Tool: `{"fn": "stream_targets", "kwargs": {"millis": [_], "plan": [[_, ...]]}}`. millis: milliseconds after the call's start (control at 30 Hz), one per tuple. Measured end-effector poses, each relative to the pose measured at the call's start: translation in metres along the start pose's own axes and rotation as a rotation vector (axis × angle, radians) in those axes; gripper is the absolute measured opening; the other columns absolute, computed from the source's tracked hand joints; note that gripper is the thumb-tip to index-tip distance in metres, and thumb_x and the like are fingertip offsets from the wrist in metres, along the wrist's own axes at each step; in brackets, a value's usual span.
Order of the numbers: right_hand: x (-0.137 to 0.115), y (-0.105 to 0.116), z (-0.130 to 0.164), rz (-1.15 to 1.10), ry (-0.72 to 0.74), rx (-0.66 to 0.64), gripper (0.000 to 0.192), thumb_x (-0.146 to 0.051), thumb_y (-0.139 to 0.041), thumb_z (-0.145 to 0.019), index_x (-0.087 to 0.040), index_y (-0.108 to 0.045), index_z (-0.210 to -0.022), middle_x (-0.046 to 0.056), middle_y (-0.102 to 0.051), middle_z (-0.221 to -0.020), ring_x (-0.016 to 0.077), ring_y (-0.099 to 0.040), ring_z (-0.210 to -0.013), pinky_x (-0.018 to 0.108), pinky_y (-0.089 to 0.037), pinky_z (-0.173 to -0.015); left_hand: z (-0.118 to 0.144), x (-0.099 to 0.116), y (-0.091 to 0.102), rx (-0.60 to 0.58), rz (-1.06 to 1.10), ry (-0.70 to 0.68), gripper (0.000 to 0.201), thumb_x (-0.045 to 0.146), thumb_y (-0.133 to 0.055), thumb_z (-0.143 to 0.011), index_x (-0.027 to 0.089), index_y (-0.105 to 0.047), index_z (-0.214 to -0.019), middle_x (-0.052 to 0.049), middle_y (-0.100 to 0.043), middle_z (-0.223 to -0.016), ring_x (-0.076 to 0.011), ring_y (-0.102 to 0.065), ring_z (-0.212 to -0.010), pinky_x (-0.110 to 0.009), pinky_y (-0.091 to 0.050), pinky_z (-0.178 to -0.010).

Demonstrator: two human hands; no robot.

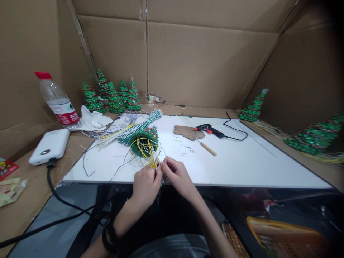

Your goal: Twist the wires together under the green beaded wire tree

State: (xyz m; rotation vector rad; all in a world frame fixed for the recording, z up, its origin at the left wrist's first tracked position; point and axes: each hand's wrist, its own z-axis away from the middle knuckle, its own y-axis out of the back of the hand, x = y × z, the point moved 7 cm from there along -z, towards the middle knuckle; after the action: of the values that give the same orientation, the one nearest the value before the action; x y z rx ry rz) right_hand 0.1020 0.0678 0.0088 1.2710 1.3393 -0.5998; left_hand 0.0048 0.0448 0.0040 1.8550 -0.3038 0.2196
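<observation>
A small green Christmas tree (153, 134) lies on its side on the white board, its hollow base facing me. Yellow and white wires (146, 148) spill out of that opening toward my hands. My left hand (146, 181) is closed around the bundle of wires at the board's front edge. Close beside it, my right hand (178, 175) pinches thin white wire ends between thumb and fingers; exactly which strands is too fine to tell. Cut wire tips hang below the hands. Behind the tree lies a bundle of green-and-white wires (152, 120).
A black-and-orange glue gun (209, 130) rests by a cardboard scrap (184, 132) and a wooden-handled awl (208, 148). More trees (115, 98) stand at back left, others (254, 107) at right. A bottle (60, 104) and white power bank (49, 146) sit left.
</observation>
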Motion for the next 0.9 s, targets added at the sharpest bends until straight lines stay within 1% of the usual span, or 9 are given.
{"fn": "stream_targets", "kwargs": {"millis": [267, 633, 767, 900], "plan": [[0.0007, 0.0, -0.0001, 0.002, 0.004, 0.005, 0.027, -0.032, -0.042, -0.087, -0.018, -0.043, -0.064, -0.005, -0.038, -0.057, 0.01, -0.032, -0.053, 0.023, -0.027, -0.051, 0.001, 0.0008, -0.0001, 0.007, -0.001, -0.008, 0.049, 0.032, -0.027, -0.09, 0.013, -0.065, -0.066, -0.011, -0.066, -0.062, -0.0227, -0.063, -0.06, -0.03, -0.035, -0.054], [0.0001, -0.0008, 0.0008, 0.02, 0.01, 0.018, 0.028, -0.033, -0.041, -0.087, -0.018, -0.043, -0.064, -0.004, -0.038, -0.056, 0.0098, -0.033, -0.052, 0.022, -0.028, -0.049, 0.0003, 0.0012, 0.0008, 0.009, 0.008, -0.015, 0.048, 0.032, -0.027, -0.09, 0.015, -0.064, -0.065, -0.01, -0.065, -0.061, -0.0216, -0.063, -0.059, -0.029, -0.035, -0.053], [0.0, -0.0005, 0.0013, 0.081, 0.014, 0.04, 0.027, -0.031, -0.04, -0.087, -0.018, -0.044, -0.064, -0.004, -0.041, -0.055, 0.0101, -0.035, -0.051, 0.023, -0.028, -0.049, 0.0005, 0.0008, -0.0006, 0.007, 0.012, -0.007, 0.046, 0.031, -0.028, -0.09, 0.015, -0.064, -0.065, -0.01, -0.065, -0.062, -0.0216, -0.062, -0.06, -0.029, -0.035, -0.054], [-0.0018, 0.0, 0.0033, 0.171, 0.025, 0.087, 0.026, -0.029, -0.04, -0.087, -0.019, -0.042, -0.063, -0.004, -0.041, -0.054, 0.0105, -0.036, -0.05, 0.023, -0.027, -0.05, 0.0005, 0.0006, -0.0017, 0.001, 0.029, -0.006, 0.044, 0.03, -0.03, -0.089, 0.014, -0.064, -0.068, -0.01, -0.065, -0.062, -0.0223, -0.063, -0.061, -0.03, -0.036, -0.055]]}}
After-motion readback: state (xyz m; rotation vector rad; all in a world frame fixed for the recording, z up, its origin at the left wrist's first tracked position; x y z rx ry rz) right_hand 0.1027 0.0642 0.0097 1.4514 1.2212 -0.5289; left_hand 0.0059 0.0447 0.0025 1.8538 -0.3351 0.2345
